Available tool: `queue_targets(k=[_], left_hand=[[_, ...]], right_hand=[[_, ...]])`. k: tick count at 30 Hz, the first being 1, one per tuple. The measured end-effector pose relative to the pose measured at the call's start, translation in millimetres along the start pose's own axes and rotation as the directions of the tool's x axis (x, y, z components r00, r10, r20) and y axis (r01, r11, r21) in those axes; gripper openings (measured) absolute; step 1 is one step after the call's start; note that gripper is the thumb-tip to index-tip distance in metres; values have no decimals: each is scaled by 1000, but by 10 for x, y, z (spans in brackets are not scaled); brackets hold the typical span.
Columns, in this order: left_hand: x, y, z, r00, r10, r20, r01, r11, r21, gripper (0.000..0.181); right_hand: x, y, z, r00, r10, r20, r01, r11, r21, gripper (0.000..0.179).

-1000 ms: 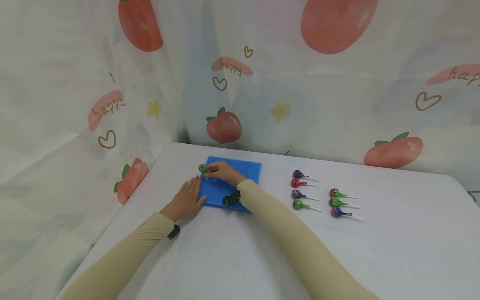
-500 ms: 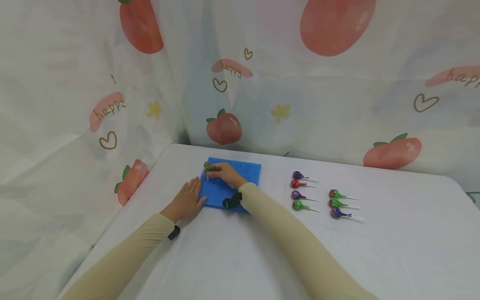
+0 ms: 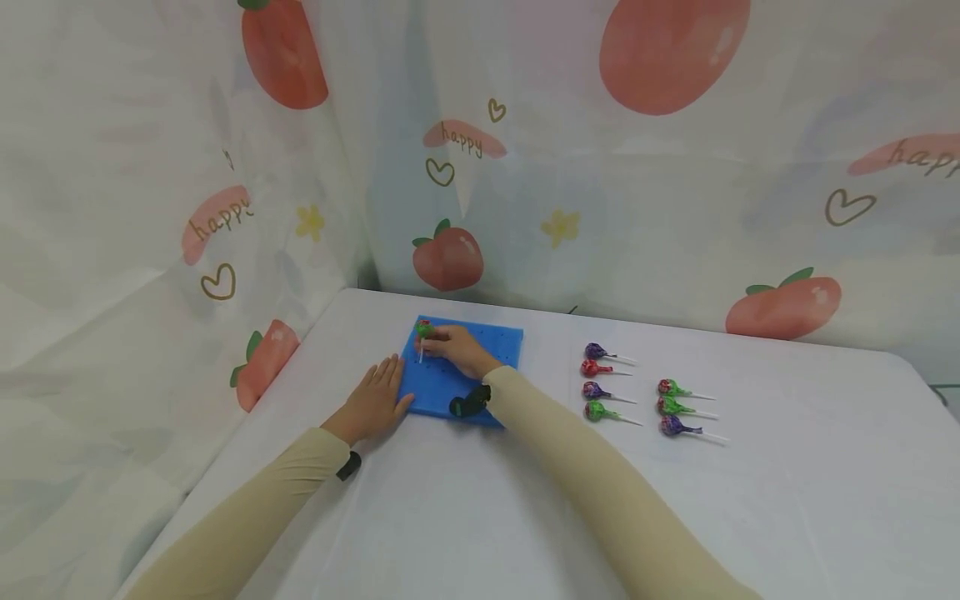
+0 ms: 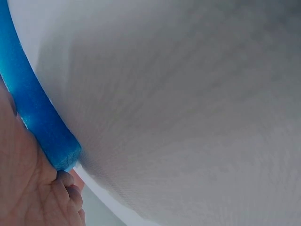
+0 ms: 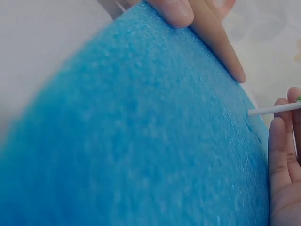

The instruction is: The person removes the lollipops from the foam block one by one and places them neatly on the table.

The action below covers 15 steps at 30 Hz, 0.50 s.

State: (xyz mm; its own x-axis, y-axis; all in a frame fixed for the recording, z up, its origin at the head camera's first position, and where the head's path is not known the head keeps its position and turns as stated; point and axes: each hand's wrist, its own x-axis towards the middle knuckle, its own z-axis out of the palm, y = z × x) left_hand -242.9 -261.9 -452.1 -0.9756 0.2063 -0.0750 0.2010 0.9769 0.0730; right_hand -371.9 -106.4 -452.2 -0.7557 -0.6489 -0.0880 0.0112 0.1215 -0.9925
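Note:
My right hand pinches a green-wrapped lollipop over the far left part of a blue foam board. The lollipop's head is up and its white stick points down. In the right wrist view, the tip of the stick is right at the small holes in the foam. My left hand lies with extended fingers against the board's left edge, the thumb at the near corner. The left wrist view shows the palm beside the blue edge.
To the right of the board, several wrapped lollipops lie in two columns on the white table, among them a red one and a purple one. A fruit-patterned curtain hangs behind and to the left.
The right hand has carried the green lollipop a little to the right, from the board's left edge to over its surface. The stick now stands nearly upright. The left hand stays put.

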Motion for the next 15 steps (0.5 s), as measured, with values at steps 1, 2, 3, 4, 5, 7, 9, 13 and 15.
queue_targets(k=[1, 2, 3, 4, 5, 7, 9, 13, 15], left_hand=[[1, 2, 3, 1000, 0, -2, 0, 1000, -1, 67], [2, 3, 4, 1000, 0, -3, 0, 1000, 0, 67], [4, 3, 8, 1000, 0, -5, 0, 1000, 1, 67], [3, 4, 7, 1000, 0, -6, 0, 1000, 1, 67], [2, 5, 8, 1000, 0, -7, 0, 1000, 2, 67], [-1, 8, 1, 1000, -3, -7, 3, 1000, 1, 67], [-7, 14, -9, 1000, -6, -6, 6, 1000, -2, 67], [-11, 21, -18, 1000, -16, -1, 16, 1000, -9, 67], [-8, 21, -10, 1000, -17, -2, 17, 1000, -15, 67]], right_hand=[[-14, -4, -13, 1000, -6, 4, 6, 1000, 12, 35], [-29, -9, -25, 1000, -13, 9, 13, 1000, 25, 36], [-46, -12, -43, 1000, -19, 15, 18, 999, 40, 36], [-64, -13, -68, 999, -34, 26, 32, 998, 57, 37], [-79, -10, -89, 999, -36, 31, 34, 997, 72, 37], [-104, -9, -130, 999, -25, 32, 22, 995, 94, 38], [-124, -8, -170, 1000, 1, 20, -3, 994, 109, 39], [-162, -21, -235, 999, 50, -9, -49, 992, 115, 38], [-193, -24, -277, 999, 52, -12, -50, 993, 109, 38]])
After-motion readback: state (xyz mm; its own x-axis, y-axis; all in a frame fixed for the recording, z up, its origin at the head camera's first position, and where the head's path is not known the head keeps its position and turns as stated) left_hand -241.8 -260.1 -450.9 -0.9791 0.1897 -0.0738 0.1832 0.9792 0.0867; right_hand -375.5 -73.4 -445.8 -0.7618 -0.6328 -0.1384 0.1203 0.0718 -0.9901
